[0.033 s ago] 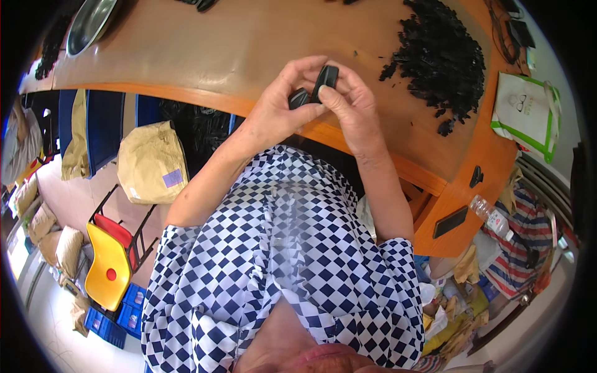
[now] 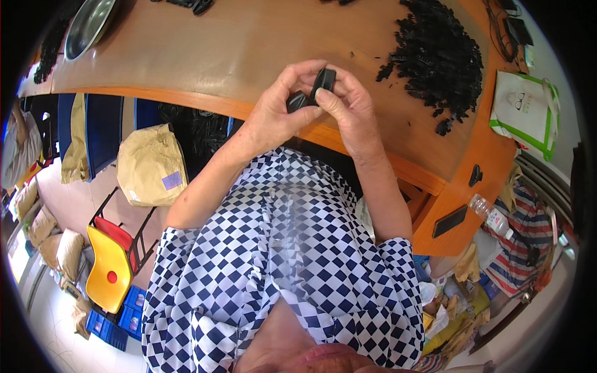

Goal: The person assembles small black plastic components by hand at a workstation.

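Above the front edge of the table [image 2: 205, 56], both my hands are raised close together with their fingertips meeting. Between the thumb and fingers of my right hand [image 2: 352, 115] is a glossy black plastic piece [image 2: 324, 82], long and rounded at the end, held upright. My left hand [image 2: 278, 102] curls round a second dark part, a smaller black piece [image 2: 296, 101] by its palm. Whether the two parts are joined is hidden by the fingers. To the right of my hands lies a wide pile of small black parts [image 2: 438, 62].
A metal bowl [image 2: 90, 28] stands at the far left, and black pieces [image 2: 200, 6] lie at the far edge. On the right are a white-green bag [image 2: 521, 112], a phone [image 2: 449, 222] and a plastic bottle [image 2: 491, 214]. A paper sack [image 2: 151, 163] and yellow chair [image 2: 106, 273] are left.
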Demonstrator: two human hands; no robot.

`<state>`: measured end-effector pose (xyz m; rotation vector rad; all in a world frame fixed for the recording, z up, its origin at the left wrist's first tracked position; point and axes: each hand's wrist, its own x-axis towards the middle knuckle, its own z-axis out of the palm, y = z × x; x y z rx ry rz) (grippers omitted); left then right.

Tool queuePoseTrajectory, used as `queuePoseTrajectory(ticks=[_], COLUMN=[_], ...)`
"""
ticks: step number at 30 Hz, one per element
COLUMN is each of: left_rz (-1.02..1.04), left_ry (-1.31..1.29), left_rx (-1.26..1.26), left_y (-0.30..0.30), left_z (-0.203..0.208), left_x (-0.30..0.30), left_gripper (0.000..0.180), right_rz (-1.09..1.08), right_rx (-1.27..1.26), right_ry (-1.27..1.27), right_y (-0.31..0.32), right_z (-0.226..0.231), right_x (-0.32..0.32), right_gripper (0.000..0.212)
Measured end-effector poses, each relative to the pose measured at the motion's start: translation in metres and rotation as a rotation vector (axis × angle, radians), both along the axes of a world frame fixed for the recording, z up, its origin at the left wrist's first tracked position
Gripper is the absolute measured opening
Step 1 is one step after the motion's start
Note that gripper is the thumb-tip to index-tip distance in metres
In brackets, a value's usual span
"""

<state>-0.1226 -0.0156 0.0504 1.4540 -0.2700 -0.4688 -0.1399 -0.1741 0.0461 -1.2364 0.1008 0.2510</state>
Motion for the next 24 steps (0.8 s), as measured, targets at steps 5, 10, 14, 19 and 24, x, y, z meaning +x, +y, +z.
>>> queuePoseTrajectory(ticks=[5, 10, 14, 19, 24], left_rz=[-0.035, -0.217, -0.341, -0.587, -0.172], left_ry=[-0.052, -0.125, -0.321, -0.739, -0.899], left_rx=[-0.023, 0.244, 0.434, 0.902, 0.931], left_y=[-0.007, 0.006, 0.013, 0.019, 0.027], left_z=[0.004, 0.029, 0.051, 0.067, 0.061], left_x=[0.000, 0.005, 0.007, 0.018, 0.060], left_gripper=[0.055, 0.055, 0.054, 0.054, 0.025], right_rz=[-0.044, -0.143, -0.279, -0.185, -0.223], right_rx=[-0.065, -0.876, -1.704, -1.843, -1.740], right_ry=[-0.041, -0.328, -0.425, -0.388, -0.376], right_y=[-0.003, -0.039, -0.071, -0.064, -0.061], right_z=[0.012, 0.030, 0.032, 0.027, 0.027], right_x=[-0.007, -0.014, -0.009, 0.002, 0.000], right_gripper=[0.031, 0.032, 0.026, 0.020, 0.010])
